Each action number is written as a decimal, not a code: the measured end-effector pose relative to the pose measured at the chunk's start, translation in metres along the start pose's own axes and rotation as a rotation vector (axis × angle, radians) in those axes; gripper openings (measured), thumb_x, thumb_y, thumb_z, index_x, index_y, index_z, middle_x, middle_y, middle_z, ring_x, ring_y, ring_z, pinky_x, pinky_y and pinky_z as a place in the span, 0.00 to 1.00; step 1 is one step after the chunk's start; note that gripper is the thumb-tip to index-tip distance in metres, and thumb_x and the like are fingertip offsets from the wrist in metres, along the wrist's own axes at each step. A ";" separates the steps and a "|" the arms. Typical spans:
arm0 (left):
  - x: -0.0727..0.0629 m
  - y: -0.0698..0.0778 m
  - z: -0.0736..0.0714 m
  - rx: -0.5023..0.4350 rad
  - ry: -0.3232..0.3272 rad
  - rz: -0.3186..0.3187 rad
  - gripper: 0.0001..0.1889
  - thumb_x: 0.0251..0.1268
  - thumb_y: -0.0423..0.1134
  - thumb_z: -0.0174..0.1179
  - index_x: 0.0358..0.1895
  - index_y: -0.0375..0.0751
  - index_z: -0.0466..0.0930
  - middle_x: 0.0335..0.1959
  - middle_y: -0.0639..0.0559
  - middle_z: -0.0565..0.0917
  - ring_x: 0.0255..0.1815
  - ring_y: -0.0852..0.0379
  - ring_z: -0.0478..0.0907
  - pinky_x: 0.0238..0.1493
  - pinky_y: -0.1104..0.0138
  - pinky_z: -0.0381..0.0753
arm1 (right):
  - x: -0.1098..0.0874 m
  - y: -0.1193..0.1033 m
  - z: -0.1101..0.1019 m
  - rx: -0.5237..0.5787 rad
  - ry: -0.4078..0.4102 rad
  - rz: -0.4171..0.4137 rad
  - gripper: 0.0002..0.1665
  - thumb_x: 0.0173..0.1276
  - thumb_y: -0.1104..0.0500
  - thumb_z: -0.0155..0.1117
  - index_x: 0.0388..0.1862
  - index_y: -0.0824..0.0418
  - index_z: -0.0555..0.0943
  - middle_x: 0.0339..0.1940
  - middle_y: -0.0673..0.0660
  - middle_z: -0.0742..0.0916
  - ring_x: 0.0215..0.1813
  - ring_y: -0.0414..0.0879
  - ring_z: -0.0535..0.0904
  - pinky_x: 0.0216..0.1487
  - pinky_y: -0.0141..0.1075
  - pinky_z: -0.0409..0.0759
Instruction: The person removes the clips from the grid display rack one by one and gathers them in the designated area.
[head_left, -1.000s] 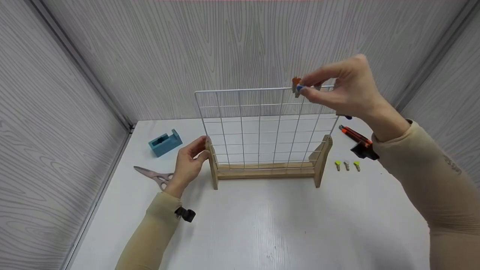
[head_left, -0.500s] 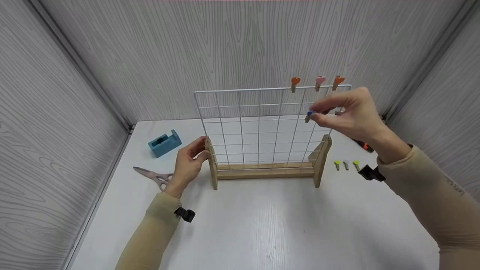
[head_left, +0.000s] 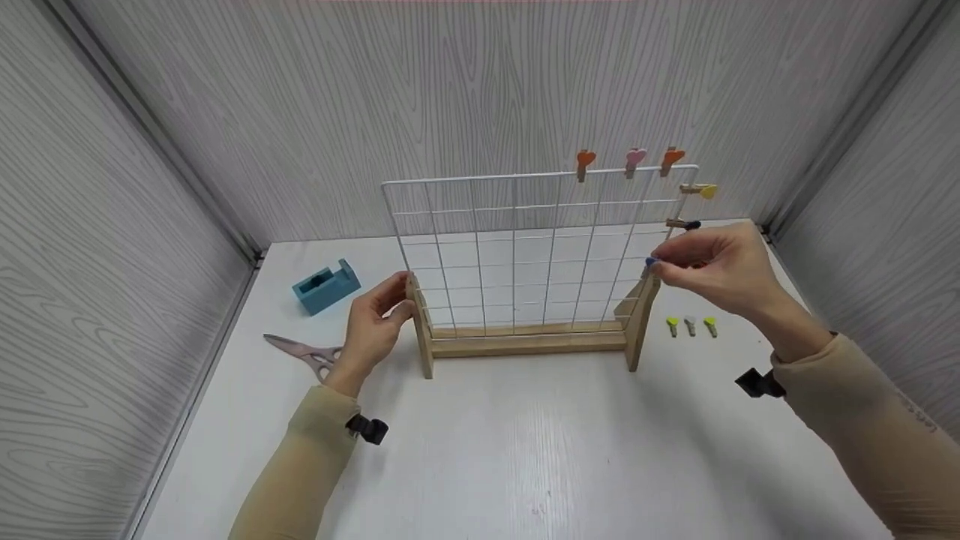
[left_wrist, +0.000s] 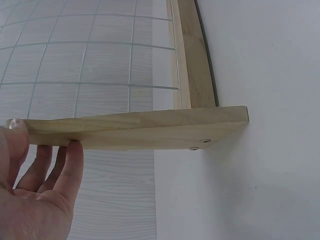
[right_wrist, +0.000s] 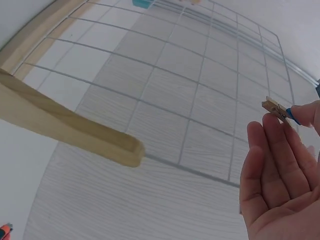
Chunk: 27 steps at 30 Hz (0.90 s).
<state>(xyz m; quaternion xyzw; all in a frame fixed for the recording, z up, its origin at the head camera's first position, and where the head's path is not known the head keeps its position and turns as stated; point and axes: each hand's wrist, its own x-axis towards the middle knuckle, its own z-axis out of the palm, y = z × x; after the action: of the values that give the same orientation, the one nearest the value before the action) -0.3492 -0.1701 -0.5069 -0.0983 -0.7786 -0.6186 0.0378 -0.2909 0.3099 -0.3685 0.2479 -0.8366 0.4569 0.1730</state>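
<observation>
A white wire grid [head_left: 487, 177] stands upright in a wooden stand [head_left: 529, 346]. At its left side, my left hand [head_left: 375, 322] holds the wooden upright [left_wrist: 120, 129], thumb on one face and fingers on the other. Between thumb and fingers, my right hand [head_left: 724, 270] pinches a small wooden clothespin [right_wrist: 275, 107] with a blue head, at the grid's right edge just above the right upright. Orange [head_left: 585, 159], pink [head_left: 635, 157] and orange heart clothespins [head_left: 672, 157] sit on the top bar. A yellow clothespin [head_left: 707, 191] and a dark one [head_left: 679, 224] are clipped on the right edge.
Two yellow-green clothespins [head_left: 710, 325] and a pale one [head_left: 691, 325] lie on the white table [head_left: 517, 450] at right. A teal tape dispenser [head_left: 327, 289] and scissors [head_left: 300, 349] lie at left. An orange-and-black cutter [right_wrist: 6, 231] shows near the right upright.
My right hand has moved down and right with the blue clothespin, from the top bar to the grid's right edge, uncovering the other clips. The left hand keeps its place.
</observation>
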 end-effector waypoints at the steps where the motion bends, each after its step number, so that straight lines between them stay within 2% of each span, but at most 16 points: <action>1: 0.000 0.000 0.000 -0.005 0.001 -0.002 0.30 0.84 0.25 0.60 0.84 0.36 0.72 0.80 0.37 0.81 0.82 0.39 0.79 0.73 0.66 0.87 | -0.003 0.004 0.000 0.004 -0.001 0.011 0.09 0.66 0.79 0.75 0.40 0.72 0.95 0.34 0.33 0.94 0.32 0.26 0.90 0.36 0.17 0.88; 8: 0.000 -0.001 0.000 0.003 -0.008 0.006 0.29 0.85 0.25 0.59 0.85 0.37 0.72 0.80 0.37 0.80 0.83 0.39 0.79 0.73 0.67 0.88 | -0.031 0.040 -0.003 -0.005 -0.030 0.133 0.06 0.67 0.77 0.77 0.42 0.73 0.93 0.34 0.32 0.93 0.35 0.27 0.92 0.39 0.19 0.91; 16: -0.001 -0.001 0.000 0.008 0.005 0.002 0.29 0.84 0.25 0.60 0.84 0.38 0.73 0.80 0.36 0.81 0.82 0.39 0.79 0.72 0.68 0.89 | -0.056 0.089 -0.014 -0.131 -0.162 0.389 0.08 0.72 0.65 0.80 0.46 0.67 0.96 0.39 0.56 0.98 0.36 0.30 0.90 0.37 0.23 0.89; 20: -0.001 -0.001 0.000 0.006 0.001 0.008 0.29 0.84 0.25 0.60 0.84 0.37 0.73 0.80 0.36 0.81 0.82 0.38 0.79 0.72 0.68 0.89 | -0.067 0.113 -0.019 -0.145 -0.209 0.507 0.10 0.73 0.61 0.79 0.48 0.66 0.96 0.39 0.54 0.98 0.36 0.32 0.90 0.38 0.26 0.90; 27: -0.001 0.000 0.000 -0.016 0.003 0.015 0.29 0.83 0.23 0.60 0.83 0.35 0.73 0.79 0.34 0.81 0.82 0.36 0.79 0.72 0.68 0.89 | -0.081 0.141 -0.019 -0.095 -0.293 0.679 0.19 0.75 0.54 0.79 0.53 0.67 0.94 0.43 0.55 0.98 0.40 0.36 0.93 0.43 0.29 0.95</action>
<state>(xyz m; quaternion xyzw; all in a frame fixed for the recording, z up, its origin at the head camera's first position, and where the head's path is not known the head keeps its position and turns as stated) -0.3482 -0.1700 -0.5074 -0.1036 -0.7730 -0.6244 0.0427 -0.3043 0.4117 -0.4961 0.0110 -0.9073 0.4087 -0.0986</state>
